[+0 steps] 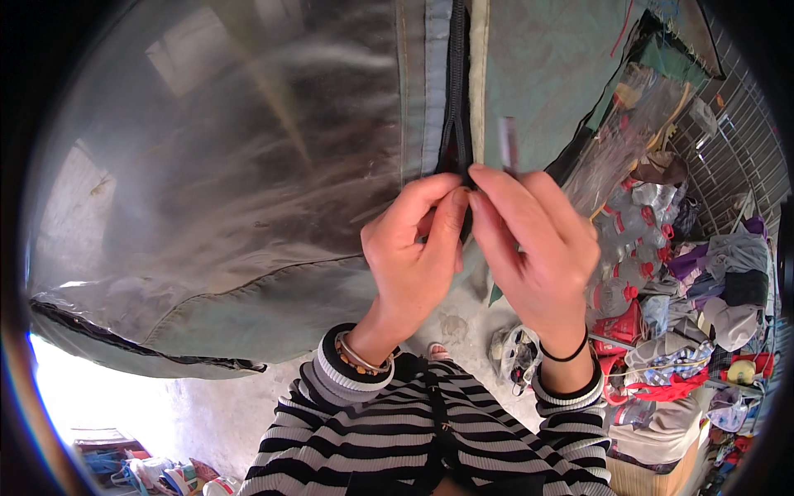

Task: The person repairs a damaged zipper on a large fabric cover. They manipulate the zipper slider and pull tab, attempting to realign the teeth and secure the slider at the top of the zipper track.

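Observation:
A large grey-green cloth cover (538,74) with a clear plastic window (273,165) hangs in front of me. A black zipper (456,91) runs down between a pale grey strip and a cream edge, and its two sides part just above my fingers. My left hand (413,244) pinches the zipper's lower part between thumb and forefinger. Right beside it, my right hand (538,240) is closed with its fingertips at the same spot. A thin, flat, blurred strip (508,142) sticks up from behind the right hand's fingers; its kind cannot be made out. The fingers hide the zipper's end.
To the right are clear plastic bottles with red caps (633,219), piled clothes (736,273) and a metal wire rack (736,124). A bag (514,355) lies on the concrete floor (223,413) near my feet. Assorted items (178,477) sit at the lower left.

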{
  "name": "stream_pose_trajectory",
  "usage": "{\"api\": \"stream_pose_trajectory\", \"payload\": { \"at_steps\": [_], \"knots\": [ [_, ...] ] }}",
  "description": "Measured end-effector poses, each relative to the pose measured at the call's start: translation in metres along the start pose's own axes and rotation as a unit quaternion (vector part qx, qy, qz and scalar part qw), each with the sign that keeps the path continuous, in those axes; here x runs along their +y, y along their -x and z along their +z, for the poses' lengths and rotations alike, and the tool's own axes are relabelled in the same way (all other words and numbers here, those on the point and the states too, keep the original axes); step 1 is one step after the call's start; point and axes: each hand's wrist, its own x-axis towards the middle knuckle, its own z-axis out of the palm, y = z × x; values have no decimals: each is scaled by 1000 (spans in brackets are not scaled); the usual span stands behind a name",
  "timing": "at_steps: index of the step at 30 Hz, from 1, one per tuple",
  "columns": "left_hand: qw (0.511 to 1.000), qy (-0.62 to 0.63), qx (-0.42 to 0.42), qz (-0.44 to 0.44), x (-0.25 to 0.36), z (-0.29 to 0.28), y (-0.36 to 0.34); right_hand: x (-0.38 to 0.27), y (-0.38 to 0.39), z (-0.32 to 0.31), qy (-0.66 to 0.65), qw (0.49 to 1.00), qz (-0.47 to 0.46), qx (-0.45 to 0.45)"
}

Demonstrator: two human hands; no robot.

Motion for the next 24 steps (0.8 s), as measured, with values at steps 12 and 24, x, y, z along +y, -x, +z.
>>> {"api": "stream_pose_trajectory", "payload": {
  "at_steps": [12,24],
  "knots": [
    [999,-41,-4,7,9,1,-1,14,8,21,-62,997,13,43],
    [993,-81,-37,84,5,-3,-2,19,13,20,-152,985,71,47]
  ]
}}
